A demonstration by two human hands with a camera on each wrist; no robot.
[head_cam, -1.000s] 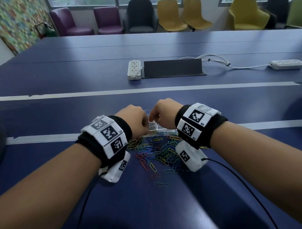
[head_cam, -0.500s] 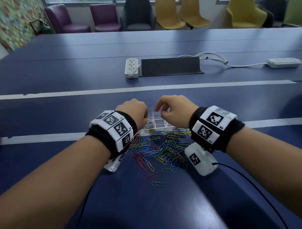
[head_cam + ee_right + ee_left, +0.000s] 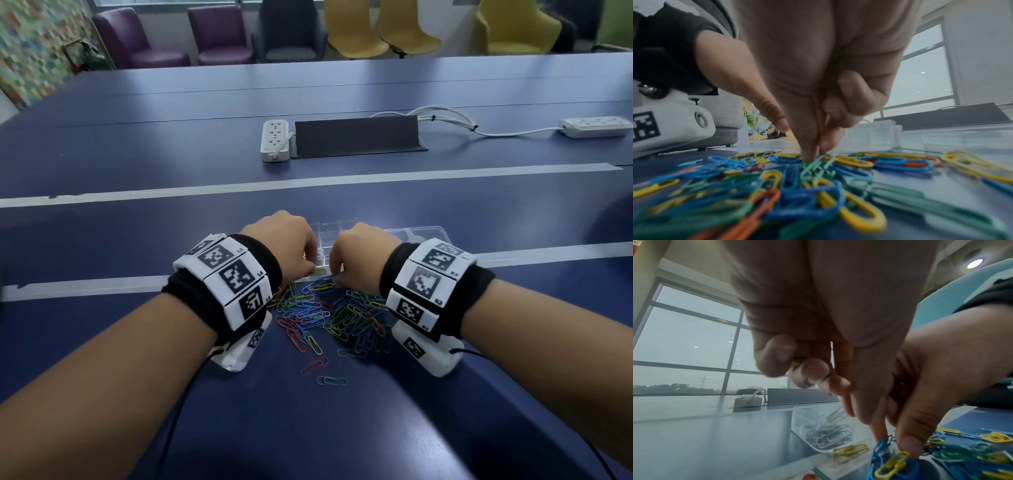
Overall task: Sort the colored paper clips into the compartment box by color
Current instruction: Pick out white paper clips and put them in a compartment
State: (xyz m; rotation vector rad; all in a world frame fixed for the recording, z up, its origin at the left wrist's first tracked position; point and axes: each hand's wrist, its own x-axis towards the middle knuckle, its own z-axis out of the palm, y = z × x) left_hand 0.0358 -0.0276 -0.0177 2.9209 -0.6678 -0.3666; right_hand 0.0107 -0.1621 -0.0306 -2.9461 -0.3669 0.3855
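A heap of coloured paper clips (image 3: 329,311) lies on the blue table, just in front of the clear compartment box (image 3: 421,233). My right hand (image 3: 337,279) is down at the heap's far edge. Its thumb and forefinger (image 3: 816,155) pinch a green clip (image 3: 818,164). My left hand (image 3: 308,265) hovers with curled fingers (image 3: 812,371) over the box's front-left compartment, which holds white clips (image 3: 828,433). One white clip (image 3: 836,415) stands tilted right under those fingertips. Whether they hold it is unclear. A yellow clip (image 3: 851,451) lies at the box's front edge.
Two stray clips (image 3: 330,380) lie nearer to me than the heap. Farther back are a white power strip (image 3: 274,138), a dark cable flap (image 3: 356,135) and a second power strip (image 3: 596,126) with its cord. White tape lines (image 3: 308,185) cross the table. Chairs stand beyond it.
My right hand has come down from above the box to the heap's far edge and pinches a green clip. My left hand has stayed by the box's front-left corner.
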